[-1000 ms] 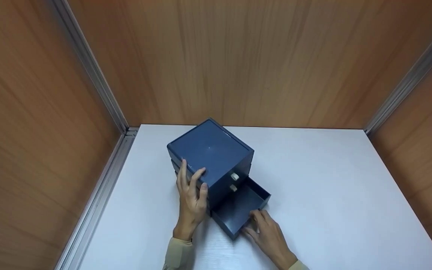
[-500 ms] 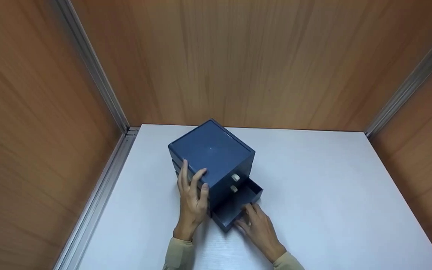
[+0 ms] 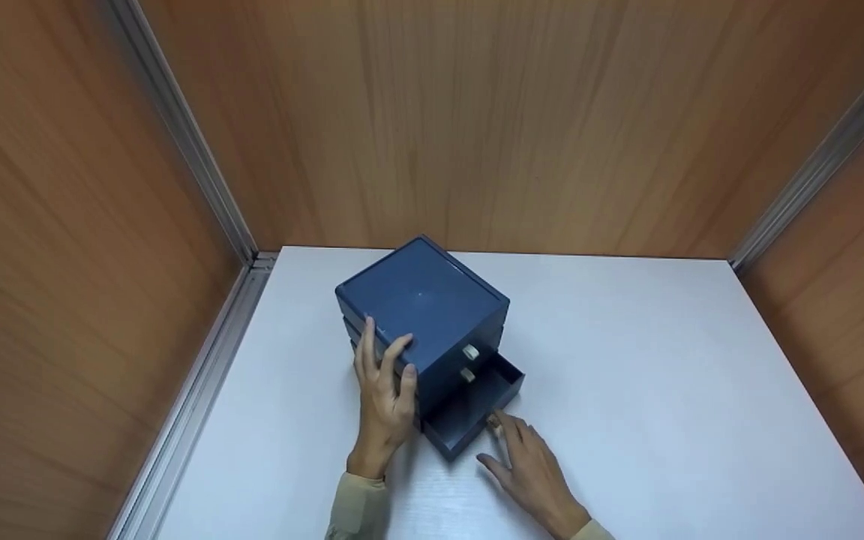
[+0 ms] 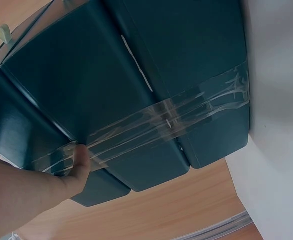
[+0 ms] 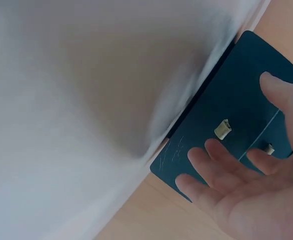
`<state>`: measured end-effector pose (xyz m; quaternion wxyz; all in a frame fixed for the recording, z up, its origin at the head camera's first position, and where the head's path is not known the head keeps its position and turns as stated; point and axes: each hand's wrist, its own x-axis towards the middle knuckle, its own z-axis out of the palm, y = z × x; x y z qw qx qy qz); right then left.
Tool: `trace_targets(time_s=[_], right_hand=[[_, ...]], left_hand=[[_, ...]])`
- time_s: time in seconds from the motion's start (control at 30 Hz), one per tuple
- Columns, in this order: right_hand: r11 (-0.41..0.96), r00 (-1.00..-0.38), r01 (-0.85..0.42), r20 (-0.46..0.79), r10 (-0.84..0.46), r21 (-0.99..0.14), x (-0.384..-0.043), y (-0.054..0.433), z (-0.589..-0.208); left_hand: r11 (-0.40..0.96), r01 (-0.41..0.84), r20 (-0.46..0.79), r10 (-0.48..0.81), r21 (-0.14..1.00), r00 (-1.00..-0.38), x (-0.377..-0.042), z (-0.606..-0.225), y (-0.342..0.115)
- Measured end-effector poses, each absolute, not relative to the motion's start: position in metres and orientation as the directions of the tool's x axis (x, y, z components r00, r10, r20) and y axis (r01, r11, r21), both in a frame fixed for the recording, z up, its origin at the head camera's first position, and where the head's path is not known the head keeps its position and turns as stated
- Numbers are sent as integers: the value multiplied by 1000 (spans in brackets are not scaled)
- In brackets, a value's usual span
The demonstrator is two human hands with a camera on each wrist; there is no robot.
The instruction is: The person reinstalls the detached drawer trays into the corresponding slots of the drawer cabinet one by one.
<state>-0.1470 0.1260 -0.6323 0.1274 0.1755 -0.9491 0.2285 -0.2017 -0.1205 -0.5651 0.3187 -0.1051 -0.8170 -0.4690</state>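
Note:
A dark blue drawer unit (image 3: 424, 300) stands turned at an angle, its bottom drawer (image 3: 469, 411) pulled partway out with a bare inside. My left hand (image 3: 381, 412) rests along the unit's left side, fingertips over the top edge; in the left wrist view the thumb lies at clear tape (image 4: 211, 95) wrapped round the stacked sections. My right hand (image 3: 535, 472) is spread in front of the drawer, fingertips close to its pale pull tab (image 5: 223, 129) and holding nothing. Two more tabs sit above, an upper tab (image 3: 470, 352) and a middle tab (image 3: 467, 375).
The unit stands on a white table (image 3: 627, 390), near its back edge. A wooden panel (image 3: 477, 127) rises behind, with more panels on both sides. Metal rails (image 3: 184, 135) run along the corners.
The bottom drawer has slid partway in toward the unit. My right hand, earlier at the drawer's front, has since loosened and drawn back with fingers spread. The left hand stays put.

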Motion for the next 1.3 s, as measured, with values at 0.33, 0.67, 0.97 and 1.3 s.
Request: trace_targets(time_s=[0.33, 0.67, 0.97, 1.3], right_hand=[[792, -902, -431, 193, -385, -433, -145, 136, -630], [750, -885, -461, 194, -422, -473, -162, 127, -633], [732, -872, -483, 190, -450, -481, -178, 114, -630], [720, -868, -481, 157, -471, -500, -188, 102, -628]], left_hand=[[540, 468, 620, -131, 699, -774, -205, -563, -120], [538, 472, 627, -141, 699, -766, -205, -566, -120], [543, 464, 620, -141, 700, -772, -205, -565, -123], [546, 461, 618, -138, 700, -774, -201, -567, -127]])
